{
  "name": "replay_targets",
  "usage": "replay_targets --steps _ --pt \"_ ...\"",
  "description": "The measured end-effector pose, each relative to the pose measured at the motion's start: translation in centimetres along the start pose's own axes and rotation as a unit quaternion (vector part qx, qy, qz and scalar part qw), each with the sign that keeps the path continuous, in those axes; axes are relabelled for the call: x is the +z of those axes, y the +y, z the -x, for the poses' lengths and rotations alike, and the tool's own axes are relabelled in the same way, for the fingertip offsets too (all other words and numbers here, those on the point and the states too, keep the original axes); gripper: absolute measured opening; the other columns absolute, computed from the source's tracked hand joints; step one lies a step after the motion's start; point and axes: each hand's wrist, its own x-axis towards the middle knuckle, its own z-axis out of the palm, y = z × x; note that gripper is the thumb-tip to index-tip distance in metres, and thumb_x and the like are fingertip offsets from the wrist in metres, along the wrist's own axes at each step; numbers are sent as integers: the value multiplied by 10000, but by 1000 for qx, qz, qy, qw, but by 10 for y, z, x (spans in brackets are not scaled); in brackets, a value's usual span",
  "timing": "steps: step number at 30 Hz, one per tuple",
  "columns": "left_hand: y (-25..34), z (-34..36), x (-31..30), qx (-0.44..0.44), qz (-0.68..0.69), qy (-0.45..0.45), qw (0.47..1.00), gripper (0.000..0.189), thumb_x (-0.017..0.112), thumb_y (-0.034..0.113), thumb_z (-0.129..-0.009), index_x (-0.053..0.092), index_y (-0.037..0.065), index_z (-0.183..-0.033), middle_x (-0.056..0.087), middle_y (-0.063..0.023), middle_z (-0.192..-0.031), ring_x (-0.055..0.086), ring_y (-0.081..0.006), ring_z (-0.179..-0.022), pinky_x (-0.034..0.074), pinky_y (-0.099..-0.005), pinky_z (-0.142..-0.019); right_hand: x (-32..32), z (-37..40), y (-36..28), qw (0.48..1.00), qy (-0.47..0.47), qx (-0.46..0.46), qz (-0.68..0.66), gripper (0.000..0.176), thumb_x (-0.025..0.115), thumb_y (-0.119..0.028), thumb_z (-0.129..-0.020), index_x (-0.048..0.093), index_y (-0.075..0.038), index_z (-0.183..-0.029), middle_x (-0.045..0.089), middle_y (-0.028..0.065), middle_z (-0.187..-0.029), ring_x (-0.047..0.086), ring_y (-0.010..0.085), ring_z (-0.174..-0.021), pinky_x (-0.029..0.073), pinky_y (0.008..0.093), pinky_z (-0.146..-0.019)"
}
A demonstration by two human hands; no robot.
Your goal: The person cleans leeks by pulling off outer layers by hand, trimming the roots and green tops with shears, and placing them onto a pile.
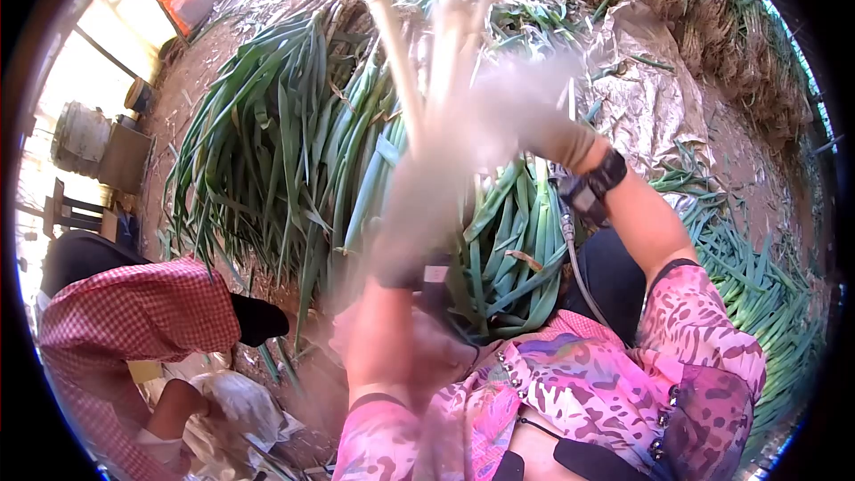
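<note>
A small bunch of green onions [396,44] points root end up in front of me, its pale stalks smeared by motion. My left hand [427,183], in a light glove, is closed around the lower part of these stalks. My right hand [525,107], gloved too, is beside the stalks on the right; blur hides its fingers and whether it touches them. Long green leaves [525,249] hang between my forearms, below the hands. Just beyond my left hand lies a big heap of green onions [276,116], leaves toward me.
At lower left, another person in a red checked garment [142,307] sits close by, an arm near a whitish sack [236,405]. More green onions [757,294] lie along my right side. A crumpled sheet [655,98] and stacked root-on bundles [712,9] are at upper right.
</note>
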Motion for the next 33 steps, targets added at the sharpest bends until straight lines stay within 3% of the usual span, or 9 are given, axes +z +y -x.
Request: replay_targets --steps 2,4,5,7,10,13,16,24,33 --pt "28 13 4 12 -9 34 999 309 722 199 -851 638 -13 -1060 671 -65 -858 656 -158 -752 547 -285 -699 18 10 -27 954 -185 -136 194 398 613 -389 -942 685 -73 -1174 718 144 -995 699 236 -893 543 372 -776" --pt "38 18 -2 -3 -6 60 998 316 725 213 -858 638 -5 -1070 667 -58 -859 648 -149 -750 540 -281 -697 52 44 -54 886 -385 -76 245 387 652 -380 -893 720 -81 -1129 718 145 -990 688 241 -930 526 394 -825" --pt "37 17 -6 4 24 55 998 315 726 220 -863 639 0 -1072 666 -55 -860 645 -145 -753 535 -280 -696 60 64 -40 873 -440 210 3 354 713 -330 -836 735 -106 -1108 716 128 -977 680 239 -936 516 410 -853" --pt "31 14 -14 12 47 42 998 312 726 229 -872 641 7 -1074 665 -51 -866 642 -141 -762 529 -277 -701 61 64 -41 795 -513 201 255 281 682 -252 -833 750 -79 -1043 730 142 -1010 684 260 -954 517 401 -858" --pt "24 13 -14 15 23 15 1000 337 724 261 -898 632 10 -1105 673 -55 -892 647 -142 -810 528 -281 -741 -39 1 -3 948 -34 -35 314 343 679 -215 -872 705 -77 -1186 709 120 -1128 681 268 -983 535 369 -867" --pt "15 10 -11 37 28 -7 999 393 729 305 -910 621 8 -1142 679 -60 -923 650 -138 -840 531 -284 -751 -111 -39 -98 796 182 -247 521 423 688 -185 -867 650 -93 -1278 678 119 -1147 667 264 -942 536 363 -832" --pt "11 9 -3 51 15 -26 998 439 719 336 -936 612 2 -1200 688 -63 -972 651 -131 -869 535 -276 -760 -65 -50 -154 957 164 -36 238 493 692 -177 -860 604 -79 -1335 669 135 -1125 659 274 -933 536 363 -834" --pt "-5 5 -19 40 -35 -23 998 396 696 341 -967 651 0 -1163 684 -32 -991 641 -119 -866 531 -281 -768 2 -47 -115 978 180 -83 61 694 510 -633 -982 648 27 -1151 694 142 -872 694 222 -743 567 305 -705" --pt "10 10 2 51 -61 -144 986 373 665 163 -951 600 16 -1287 623 -4 -1126 557 -107 -1013 471 -279 -916 -30 -54 -134 947 244 -110 176 406 462 -270 -1060 549 -49 -1388 728 156 -983 722 246 -829 592 313 -740"
